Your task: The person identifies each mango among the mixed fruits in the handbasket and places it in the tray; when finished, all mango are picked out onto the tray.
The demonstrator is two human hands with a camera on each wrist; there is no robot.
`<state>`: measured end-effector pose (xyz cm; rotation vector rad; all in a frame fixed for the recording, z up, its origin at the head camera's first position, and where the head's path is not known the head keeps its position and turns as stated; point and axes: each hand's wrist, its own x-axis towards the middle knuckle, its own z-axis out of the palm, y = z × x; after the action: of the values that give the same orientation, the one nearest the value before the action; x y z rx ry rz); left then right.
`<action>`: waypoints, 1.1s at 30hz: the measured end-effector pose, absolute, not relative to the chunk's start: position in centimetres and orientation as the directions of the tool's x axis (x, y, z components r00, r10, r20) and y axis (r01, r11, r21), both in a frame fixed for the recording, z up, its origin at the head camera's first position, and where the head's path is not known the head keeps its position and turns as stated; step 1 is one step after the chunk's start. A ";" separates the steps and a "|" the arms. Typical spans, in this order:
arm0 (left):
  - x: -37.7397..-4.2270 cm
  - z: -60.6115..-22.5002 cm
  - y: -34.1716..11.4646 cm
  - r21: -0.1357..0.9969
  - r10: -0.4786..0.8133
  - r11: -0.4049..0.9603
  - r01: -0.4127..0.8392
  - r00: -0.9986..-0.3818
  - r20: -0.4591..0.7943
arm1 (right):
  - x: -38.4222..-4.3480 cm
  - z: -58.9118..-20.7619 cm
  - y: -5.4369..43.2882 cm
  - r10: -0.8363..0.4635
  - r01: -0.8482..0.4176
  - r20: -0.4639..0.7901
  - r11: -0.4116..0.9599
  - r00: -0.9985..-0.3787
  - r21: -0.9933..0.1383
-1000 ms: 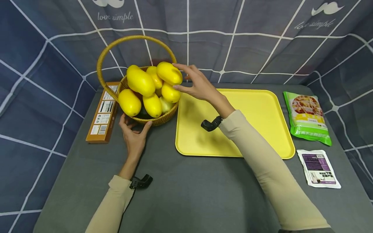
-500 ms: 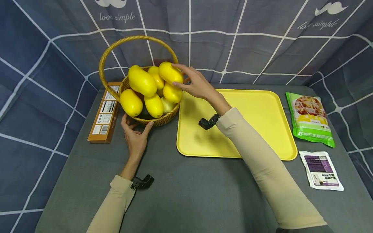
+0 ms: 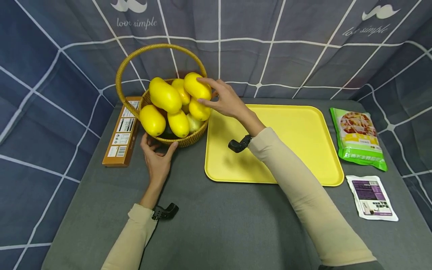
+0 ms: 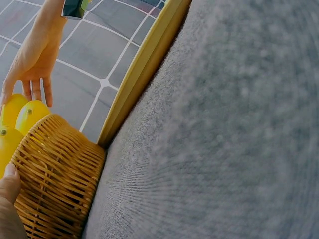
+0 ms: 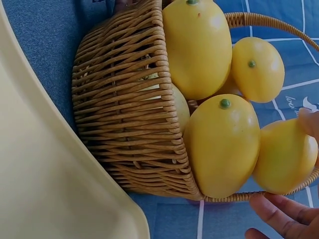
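A wicker basket (image 3: 194, 139) with a tall hoop handle is heaped with several yellow mangoes (image 3: 165, 96). A paler round fruit (image 3: 194, 123) lies lower inside. My right hand (image 3: 227, 100) grips the topmost right mango (image 3: 195, 87), thumb on one side and fingers on the other. In the right wrist view that mango (image 5: 285, 157) rests against another mango (image 5: 223, 144) at the basket's mouth. My left hand (image 3: 157, 161) holds the basket's near side, its thumb (image 4: 10, 184) against the wicker in the left wrist view. Its other fingers are partly hidden beneath the basket.
Right of the basket lies a yellow tray (image 3: 290, 142), partly under my right forearm. An orange-brown box (image 3: 120, 144) is close on the basket's left. Beyond the tray are a green food bag (image 3: 359, 137) and a white-and-purple pouch (image 3: 371, 198). A checked cloth stands behind.
My right fingers have closed in around the top right mango, which remains in the basket. My left hand keeps its place on the basket. The head view has shifted slightly.
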<state>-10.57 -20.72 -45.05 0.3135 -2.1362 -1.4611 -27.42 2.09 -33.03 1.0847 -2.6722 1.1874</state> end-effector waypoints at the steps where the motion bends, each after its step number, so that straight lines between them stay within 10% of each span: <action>1: -10.8 -45.6 -20.9 0.913 -0.471 0.397 0.098 -0.832 0.294 | -27.4 -33.1 2.1 -0.584 -0.607 0.290 0.469 -0.758 -0.642; 33: -10.8 -46.0 -21.1 0.907 -0.475 0.412 0.084 -0.830 0.292 | -22.3 -34.3 7.6 -0.435 -0.602 0.419 0.514 -0.797 -0.611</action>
<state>-10.79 -21.15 -46.03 0.3310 -2.1550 -1.4278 -22.34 7.63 -34.28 0.8843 -2.5426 1.1514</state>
